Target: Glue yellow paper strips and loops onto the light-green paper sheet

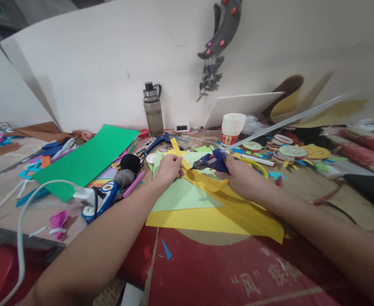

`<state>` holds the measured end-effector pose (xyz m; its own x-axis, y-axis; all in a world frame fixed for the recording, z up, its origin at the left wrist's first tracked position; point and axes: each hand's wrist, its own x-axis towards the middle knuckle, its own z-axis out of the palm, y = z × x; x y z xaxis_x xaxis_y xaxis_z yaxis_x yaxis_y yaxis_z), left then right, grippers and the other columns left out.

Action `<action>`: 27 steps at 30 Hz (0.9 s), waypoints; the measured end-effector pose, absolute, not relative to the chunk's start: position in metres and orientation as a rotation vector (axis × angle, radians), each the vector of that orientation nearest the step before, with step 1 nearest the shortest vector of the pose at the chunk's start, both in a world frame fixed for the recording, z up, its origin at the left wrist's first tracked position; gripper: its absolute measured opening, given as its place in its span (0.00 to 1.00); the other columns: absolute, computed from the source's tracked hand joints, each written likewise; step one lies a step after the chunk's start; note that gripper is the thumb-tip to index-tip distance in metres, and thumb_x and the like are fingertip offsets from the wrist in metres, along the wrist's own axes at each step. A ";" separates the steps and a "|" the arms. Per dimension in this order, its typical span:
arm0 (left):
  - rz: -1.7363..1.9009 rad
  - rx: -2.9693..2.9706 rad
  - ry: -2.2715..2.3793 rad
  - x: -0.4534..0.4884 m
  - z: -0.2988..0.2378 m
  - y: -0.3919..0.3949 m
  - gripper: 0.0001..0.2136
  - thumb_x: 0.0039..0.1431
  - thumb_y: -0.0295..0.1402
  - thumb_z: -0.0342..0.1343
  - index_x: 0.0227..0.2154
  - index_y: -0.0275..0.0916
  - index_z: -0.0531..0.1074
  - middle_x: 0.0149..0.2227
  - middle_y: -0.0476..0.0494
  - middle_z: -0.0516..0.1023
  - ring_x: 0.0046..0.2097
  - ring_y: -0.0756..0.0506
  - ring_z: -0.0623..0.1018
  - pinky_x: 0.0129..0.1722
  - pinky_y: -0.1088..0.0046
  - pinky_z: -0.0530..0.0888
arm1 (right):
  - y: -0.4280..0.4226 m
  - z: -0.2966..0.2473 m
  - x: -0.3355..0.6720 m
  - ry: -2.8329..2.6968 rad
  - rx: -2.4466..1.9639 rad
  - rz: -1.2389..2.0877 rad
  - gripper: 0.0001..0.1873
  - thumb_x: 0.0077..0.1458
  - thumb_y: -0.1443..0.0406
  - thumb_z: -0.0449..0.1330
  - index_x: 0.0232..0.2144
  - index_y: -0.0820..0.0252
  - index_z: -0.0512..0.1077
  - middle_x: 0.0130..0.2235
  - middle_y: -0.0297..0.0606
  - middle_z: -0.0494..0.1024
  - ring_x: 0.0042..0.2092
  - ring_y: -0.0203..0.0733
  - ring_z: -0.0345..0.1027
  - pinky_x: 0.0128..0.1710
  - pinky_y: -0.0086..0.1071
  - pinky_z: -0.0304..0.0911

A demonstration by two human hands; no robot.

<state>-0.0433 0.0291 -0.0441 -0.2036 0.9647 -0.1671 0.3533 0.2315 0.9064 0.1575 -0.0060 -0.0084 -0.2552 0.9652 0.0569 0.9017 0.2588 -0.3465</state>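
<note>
My left hand pinches a narrow yellow strip that stands up past my fingertips. In my right hand is a blue hot glue gun, its nozzle pointing left and meeting the yellow piece close to my left fingers. A long clear glue stick sticks out of its back end toward the upper right. Yellow material runs from the nozzle to below my right hand. Underneath lie light green sheets and a larger yellow sheet.
A blue power strip with a white plug and cable lies left, near a green sheet and yarn balls. Behind stand a water bottle, a small clock and stacked paper cups. Round paper pieces lie right.
</note>
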 end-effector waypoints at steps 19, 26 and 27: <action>1.154 1.199 1.514 -0.045 -0.051 0.034 0.09 0.61 0.32 0.48 0.25 0.37 0.61 0.23 0.50 0.73 0.15 0.57 0.67 0.13 0.82 0.53 | 0.016 -0.022 0.176 -1.565 -1.455 1.426 0.10 0.53 0.63 0.59 0.25 0.59 0.61 0.23 0.31 0.68 0.18 0.28 0.55 0.13 0.24 0.51; 1.107 1.216 1.573 -0.044 -0.048 0.033 0.11 0.62 0.31 0.47 0.24 0.38 0.59 0.17 0.53 0.68 0.13 0.56 0.64 0.12 0.82 0.52 | 0.024 -0.022 0.168 -1.766 -1.686 1.239 0.11 0.59 0.60 0.54 0.27 0.60 0.63 0.19 0.28 0.64 0.16 0.27 0.55 0.13 0.23 0.53; 1.101 1.223 1.581 -0.044 -0.048 0.033 0.11 0.62 0.31 0.47 0.23 0.38 0.59 0.15 0.53 0.67 0.13 0.56 0.64 0.12 0.83 0.52 | 0.025 -0.021 0.168 -1.831 -1.749 1.170 0.12 0.59 0.59 0.53 0.26 0.60 0.63 0.18 0.28 0.64 0.15 0.28 0.55 0.13 0.24 0.53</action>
<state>-0.0437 0.0329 -0.0480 -0.1777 0.9792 -0.0975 0.2485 0.1405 0.9584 0.1679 0.0246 -0.0207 -0.1767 0.9427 -0.2831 0.6531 -0.1029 -0.7502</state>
